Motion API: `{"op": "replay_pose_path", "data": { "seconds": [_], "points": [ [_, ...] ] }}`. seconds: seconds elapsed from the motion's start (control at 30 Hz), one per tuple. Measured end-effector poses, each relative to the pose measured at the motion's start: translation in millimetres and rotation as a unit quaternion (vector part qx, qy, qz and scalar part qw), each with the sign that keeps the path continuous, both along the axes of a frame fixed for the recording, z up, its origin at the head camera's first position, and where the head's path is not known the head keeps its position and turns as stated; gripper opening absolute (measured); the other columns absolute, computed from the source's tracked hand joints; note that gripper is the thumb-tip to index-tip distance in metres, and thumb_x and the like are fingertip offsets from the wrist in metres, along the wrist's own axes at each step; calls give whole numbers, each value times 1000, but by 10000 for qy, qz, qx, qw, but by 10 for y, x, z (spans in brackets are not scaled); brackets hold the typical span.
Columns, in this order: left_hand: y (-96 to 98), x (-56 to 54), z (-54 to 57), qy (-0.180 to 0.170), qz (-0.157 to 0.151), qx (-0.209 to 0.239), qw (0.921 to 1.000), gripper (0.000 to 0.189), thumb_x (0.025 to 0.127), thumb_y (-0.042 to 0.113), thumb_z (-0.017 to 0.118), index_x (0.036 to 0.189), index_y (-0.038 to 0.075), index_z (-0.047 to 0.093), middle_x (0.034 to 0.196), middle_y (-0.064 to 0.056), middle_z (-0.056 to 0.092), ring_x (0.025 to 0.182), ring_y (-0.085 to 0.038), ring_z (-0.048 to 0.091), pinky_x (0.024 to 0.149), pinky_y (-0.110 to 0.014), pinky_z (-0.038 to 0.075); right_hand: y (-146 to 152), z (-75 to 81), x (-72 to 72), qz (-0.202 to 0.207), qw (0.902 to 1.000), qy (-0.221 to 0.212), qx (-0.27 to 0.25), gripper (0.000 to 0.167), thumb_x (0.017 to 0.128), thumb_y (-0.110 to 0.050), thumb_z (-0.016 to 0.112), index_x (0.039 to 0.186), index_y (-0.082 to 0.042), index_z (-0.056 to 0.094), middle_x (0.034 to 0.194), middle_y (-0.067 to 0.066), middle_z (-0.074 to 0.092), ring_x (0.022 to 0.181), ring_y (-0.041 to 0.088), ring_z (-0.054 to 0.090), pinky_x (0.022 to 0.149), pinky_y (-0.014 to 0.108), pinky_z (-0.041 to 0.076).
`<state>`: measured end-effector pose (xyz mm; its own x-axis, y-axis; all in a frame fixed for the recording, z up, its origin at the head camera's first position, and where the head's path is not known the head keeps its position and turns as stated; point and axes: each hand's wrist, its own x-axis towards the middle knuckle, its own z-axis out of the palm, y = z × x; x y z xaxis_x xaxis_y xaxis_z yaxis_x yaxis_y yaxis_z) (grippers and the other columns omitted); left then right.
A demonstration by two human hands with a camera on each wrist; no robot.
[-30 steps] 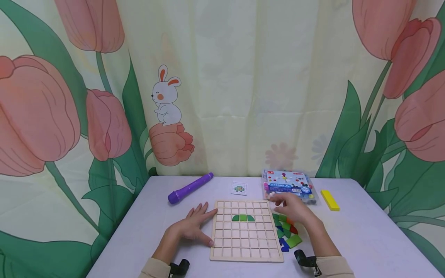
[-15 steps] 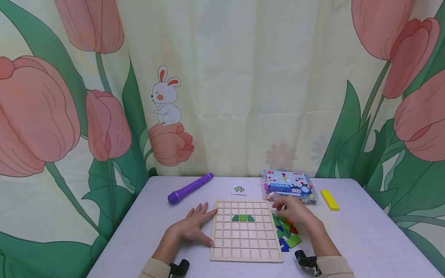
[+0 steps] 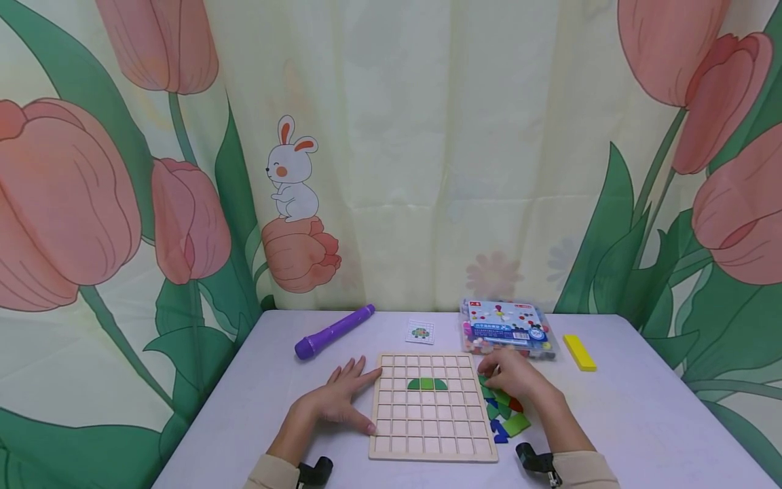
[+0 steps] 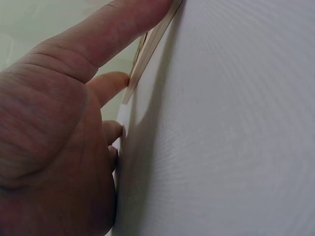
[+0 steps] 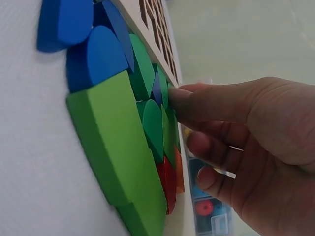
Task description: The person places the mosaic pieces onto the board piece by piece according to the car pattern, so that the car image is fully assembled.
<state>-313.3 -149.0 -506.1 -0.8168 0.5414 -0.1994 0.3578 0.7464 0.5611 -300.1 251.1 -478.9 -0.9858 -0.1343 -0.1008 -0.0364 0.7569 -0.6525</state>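
Note:
A wooden grid board lies on the table with a light green square block between two dark green rounded blocks in one of its rows. My left hand is spread at its left side, thumb and index finger touching the edge; the left wrist view has the thumb along the wooden rim. Off the right side is a pile of coloured blocks. At its far end my right hand pinches a green block, mostly hidden by the thumb.
Behind the board lies a small card with a coloured pattern. A purple microphone is at the back left. A clear box of beads and a yellow bar are at the back right, before a printed curtain.
My right hand has come down and nearer, from beside the bead box onto the far end of the block pile, its fingers drawing together. The left hand and board have stayed still.

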Motion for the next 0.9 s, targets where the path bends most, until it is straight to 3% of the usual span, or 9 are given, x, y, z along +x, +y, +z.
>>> {"op": "replay_pose_path", "data": {
  "seconds": [0.53, 0.9],
  "points": [
    [1, -5, -18, 8, 34, -13, 10000, 118, 66, 68, 88, 164, 36, 30, 176, -14, 3, 163, -38, -5, 129, -64, -3, -27, -19, -16, -146, 9998, -145, 71, 23, 88, 4, 76, 105, -12, 79, 98, 1, 69, 92, 18, 59, 87, 36, 61],
    [-1, -5, -8, 25, -4, -38, 10000, 118, 67, 68, 86, 165, 35, 30, 176, -15, 3, 163, -39, -5, 129, -64, -3, -25, -12, -17, 67, 10000, -32, -37, 19, 89, 3, 77, 99, -13, 72, 93, 3, 63, 91, 18, 56, 79, 30, 56]
  ]
}}
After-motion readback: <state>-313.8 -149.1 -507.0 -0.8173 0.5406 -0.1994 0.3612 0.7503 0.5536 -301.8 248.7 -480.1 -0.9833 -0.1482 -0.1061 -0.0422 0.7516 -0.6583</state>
